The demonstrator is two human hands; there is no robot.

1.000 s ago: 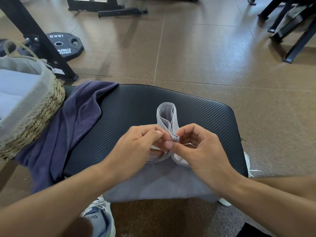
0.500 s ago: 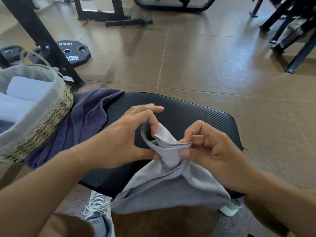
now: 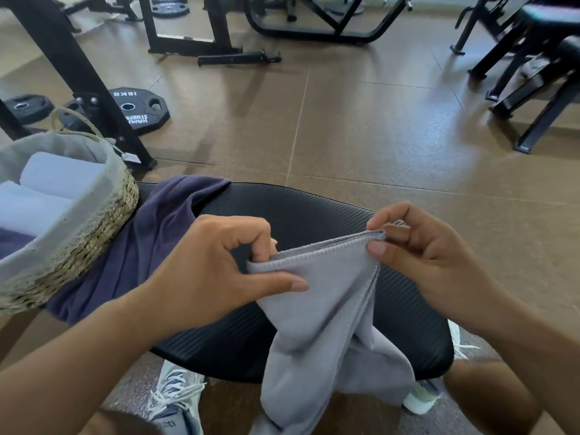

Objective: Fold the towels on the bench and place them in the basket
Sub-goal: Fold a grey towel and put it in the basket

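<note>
A light grey towel (image 3: 320, 312) hangs lifted above the black padded bench (image 3: 301, 211). My left hand (image 3: 219, 271) pinches its left top corner. My right hand (image 3: 420, 255) pinches the right top corner, with the hem stretched between them. The towel's lower part drapes over the bench's near edge. A dark purple towel (image 3: 147, 243) lies crumpled on the bench's left side, partly under the woven basket (image 3: 81, 243). The basket has a grey liner and holds rolled light towels (image 3: 59, 174).
A black 15 kg weight plate (image 3: 138, 111) and a smaller plate (image 3: 26, 105) lie on the brown floor beyond the bench. Black rack legs (image 3: 91, 86) stand behind the basket. More black equipment frames (image 3: 533, 89) stand at the far right. My sneakers (image 3: 175, 403) show below the bench.
Both hands have lifted the grey towel off the bench and moved apart, spreading its top edge. The view has tilted up, showing more of the floor.
</note>
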